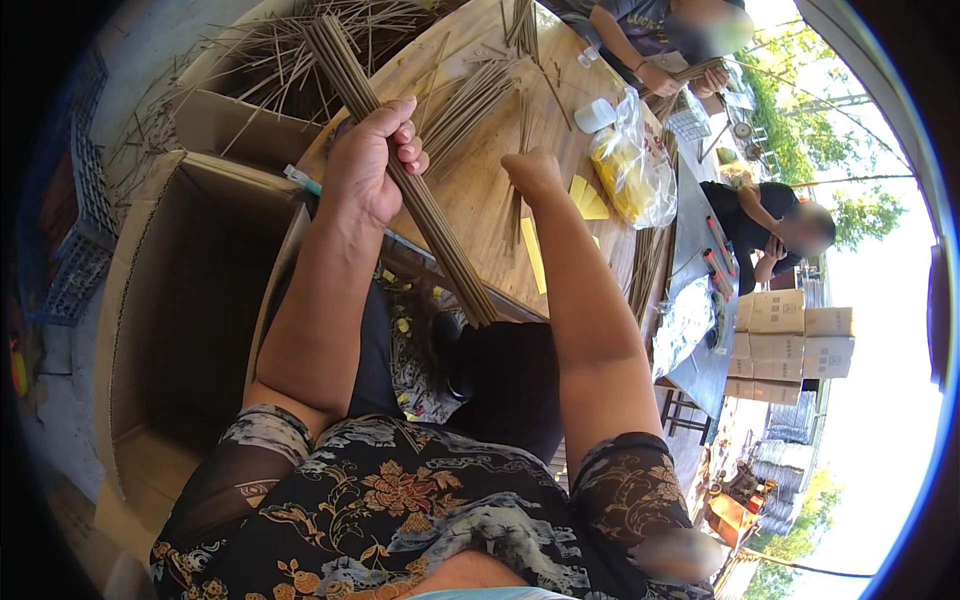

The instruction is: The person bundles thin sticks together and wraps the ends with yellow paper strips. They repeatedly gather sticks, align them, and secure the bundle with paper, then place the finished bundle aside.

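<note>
A thick bundle of thin brown sticks [435, 220] slants across the front left of the wooden table, its lower end past the table's edge. My left hand [375, 160] is wrapped round the bundle at its upper middle. Farther right, over the tabletop, my right hand [533, 175] is closed, its fingertips turned left. A few thin sticks [524, 118] show above and below these fingers, which seem to grip them; the fingertips are partly hidden. Between the two hands lies a loose pile of similar sticks [468, 108] on the wooden table [480, 235].
An open cardboard box [150, 290] stands left of my left arm. Many loose sticks [270, 65] fill the far left. Yellow paper strips [533, 255], a clear bag with yellow contents [630, 170] and a white cup [595, 116] lie on the right. Two people work beyond.
</note>
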{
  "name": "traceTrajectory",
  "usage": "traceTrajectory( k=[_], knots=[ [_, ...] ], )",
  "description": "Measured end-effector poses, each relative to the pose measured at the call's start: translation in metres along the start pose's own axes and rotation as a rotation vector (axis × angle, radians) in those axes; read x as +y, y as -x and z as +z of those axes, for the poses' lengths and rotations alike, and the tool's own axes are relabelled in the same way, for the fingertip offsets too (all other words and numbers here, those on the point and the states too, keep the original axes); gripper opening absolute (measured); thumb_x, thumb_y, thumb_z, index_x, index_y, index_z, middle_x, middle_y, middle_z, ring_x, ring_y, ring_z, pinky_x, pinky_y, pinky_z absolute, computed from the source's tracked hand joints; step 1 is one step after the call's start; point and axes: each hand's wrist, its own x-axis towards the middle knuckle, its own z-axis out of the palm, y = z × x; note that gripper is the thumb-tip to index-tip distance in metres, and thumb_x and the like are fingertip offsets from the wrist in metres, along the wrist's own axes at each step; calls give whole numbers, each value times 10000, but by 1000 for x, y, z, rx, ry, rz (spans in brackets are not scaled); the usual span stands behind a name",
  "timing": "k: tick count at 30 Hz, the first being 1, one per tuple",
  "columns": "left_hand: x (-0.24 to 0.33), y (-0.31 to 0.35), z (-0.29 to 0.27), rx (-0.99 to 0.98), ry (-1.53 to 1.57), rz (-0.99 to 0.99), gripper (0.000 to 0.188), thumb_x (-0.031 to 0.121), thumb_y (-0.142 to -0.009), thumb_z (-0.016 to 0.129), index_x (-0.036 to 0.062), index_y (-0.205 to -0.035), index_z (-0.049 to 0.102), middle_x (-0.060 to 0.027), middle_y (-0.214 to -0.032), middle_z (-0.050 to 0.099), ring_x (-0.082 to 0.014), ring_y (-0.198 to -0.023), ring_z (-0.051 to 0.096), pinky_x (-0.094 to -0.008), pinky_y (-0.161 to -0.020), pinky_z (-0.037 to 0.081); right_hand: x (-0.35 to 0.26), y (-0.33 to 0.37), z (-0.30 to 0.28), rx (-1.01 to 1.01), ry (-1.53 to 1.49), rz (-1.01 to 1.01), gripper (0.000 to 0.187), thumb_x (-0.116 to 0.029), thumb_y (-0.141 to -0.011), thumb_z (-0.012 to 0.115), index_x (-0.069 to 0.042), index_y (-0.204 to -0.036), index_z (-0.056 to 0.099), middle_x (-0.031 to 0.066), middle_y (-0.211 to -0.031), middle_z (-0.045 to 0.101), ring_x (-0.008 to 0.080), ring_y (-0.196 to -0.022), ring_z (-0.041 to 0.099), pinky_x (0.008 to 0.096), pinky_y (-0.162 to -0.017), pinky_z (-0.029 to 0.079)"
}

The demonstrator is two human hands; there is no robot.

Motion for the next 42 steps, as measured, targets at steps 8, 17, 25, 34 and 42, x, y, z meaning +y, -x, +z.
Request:
traceTrajectory(
  k=[8,17,25,34,42],
  knots=[
    [-3,0,2,19,-22,-20,199,132,-817,591,118,-675,453,43,-546,414,-50,-438,358,-196,-409,304,5,16,-3,-118,-771,316,191,-123,-771,481,56,-838,484,101,-656,501,179,-484,485,294,-407,411],
    [-21,-4,-6,-114,-108,-149,182,216,-850,571,43,-807,530,-63,-716,581,-132,-593,553,-246,-521,458,-28,104,-49,-274,-1037,-54,212,-225,-898,477,-13,-893,477,21,-607,454,77,-430,406,215,-366,326],
    [-50,0,2,-139,-171,-54,328,237,-861,547,-63,-993,531,-163,-896,614,-247,-803,613,-362,-759,504,-46,147,-49,-99,-246,-414,250,-266,-881,458,-18,-889,487,221,-726,569,380,-648,567,443,-601,435],
    [-47,15,27,-259,-177,2,127,146,-814,610,47,-867,550,-46,-656,529,-147,-575,507,-284,-560,450,-32,162,-47,-109,-474,-457,291,-291,-881,463,-19,-971,515,231,-838,568,367,-786,564,416,-693,445],
    [-54,31,103,-625,-438,368,145,66,-783,623,36,-910,560,-32,-666,540,-112,-565,504,-244,-531,415,-11,160,-61,88,-727,-598,652,-219,-688,738,1,-1190,384,159,-1044,539,243,-974,539,338,-795,446]
  ],
)
